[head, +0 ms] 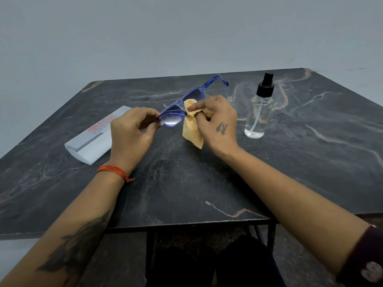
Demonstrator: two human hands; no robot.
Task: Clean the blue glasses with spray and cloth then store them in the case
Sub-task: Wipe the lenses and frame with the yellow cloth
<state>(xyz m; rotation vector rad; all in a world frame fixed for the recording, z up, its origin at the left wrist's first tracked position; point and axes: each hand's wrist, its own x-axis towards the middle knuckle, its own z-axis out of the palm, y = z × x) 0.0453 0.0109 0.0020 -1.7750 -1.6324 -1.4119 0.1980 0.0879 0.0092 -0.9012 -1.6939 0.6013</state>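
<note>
Both my hands hold the translucent blue plastic glasses [182, 104] above the dark marble worktop [186, 172], left fingers [152, 116] pinching the frame, right fingers [199, 107] rubbing the orange cloth [192, 129] mid-wipe, white case [91, 141] left of them unused.

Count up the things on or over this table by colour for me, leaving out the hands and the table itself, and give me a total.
Blue: 1, the glasses
Orange-yellow: 1, the cloth
White: 1, the case
Clear with a black top: 1, the spray bottle
Total: 4
</note>
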